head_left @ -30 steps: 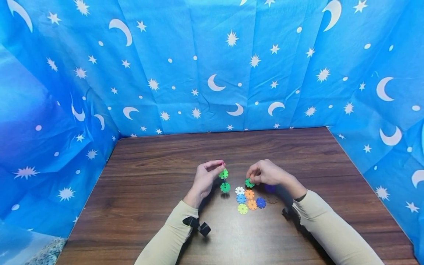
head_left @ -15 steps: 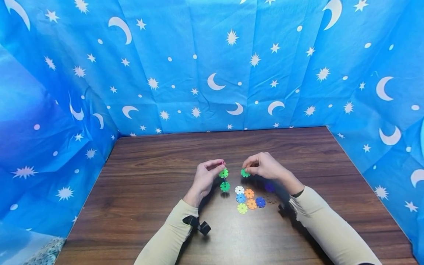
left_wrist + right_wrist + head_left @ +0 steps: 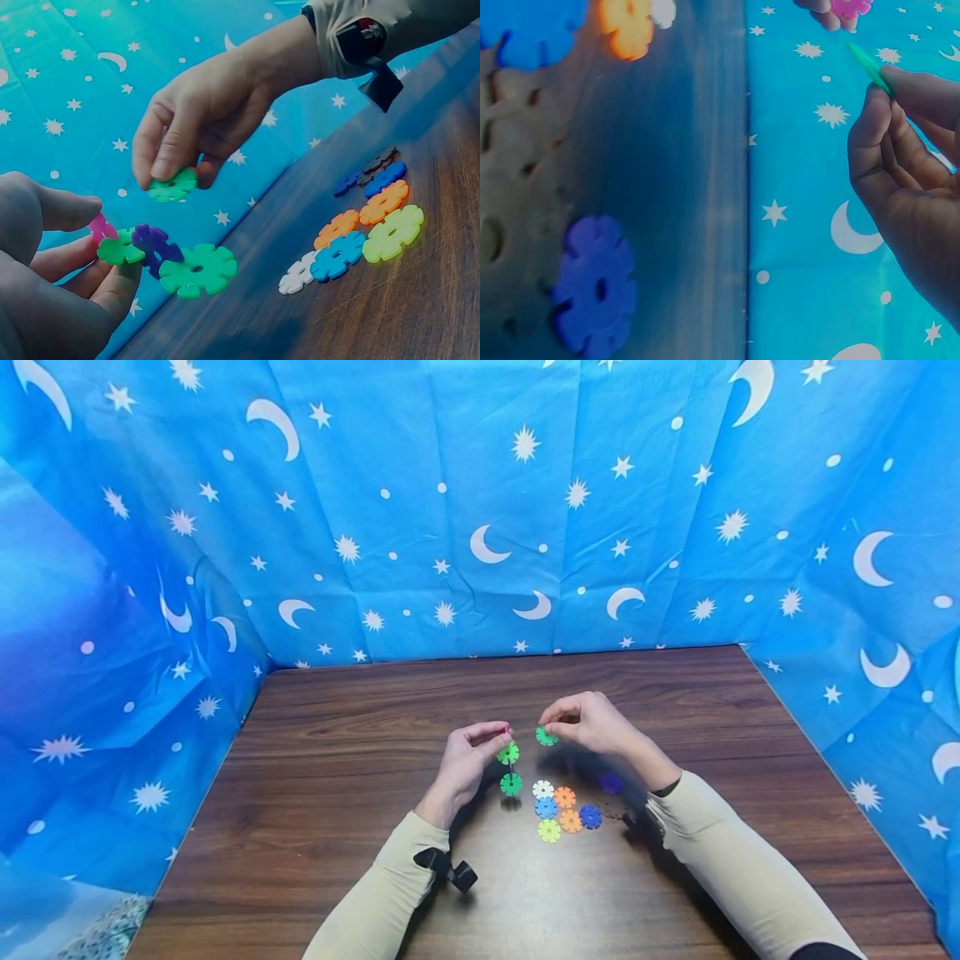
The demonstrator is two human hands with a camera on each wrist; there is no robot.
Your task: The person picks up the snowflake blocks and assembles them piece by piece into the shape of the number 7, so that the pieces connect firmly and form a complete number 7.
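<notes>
My left hand (image 3: 465, 762) pinches the pink notched disc (image 3: 101, 226) at one end of a joined chain. From it follow a light green disc (image 3: 121, 247), a purple disc (image 3: 157, 250) set crosswise, and a larger green disc (image 3: 198, 271) at the far end. Between thumb and fingertips, my right hand (image 3: 600, 725) holds a loose green notched disc (image 3: 173, 186). In the head view this disc is up and to the right of the chain, with a gap between them. Seen from the right wrist, the loose disc (image 3: 870, 69) is edge-on, near the pink one.
On the wooden table (image 3: 337, 860) lie loose notched discs: white (image 3: 543, 790), light blue (image 3: 545, 808), yellow-green (image 3: 549, 831), orange (image 3: 565, 797), dark blue (image 3: 590, 817), purple (image 3: 596, 287) and brown (image 3: 525, 150). A blue star-patterned cloth (image 3: 480, 510) surrounds the table's back and sides.
My right hand has lifted the loose green disc away from the pile, moving it up and left toward the chain. My left hand and the chain have stayed nearly in place.
</notes>
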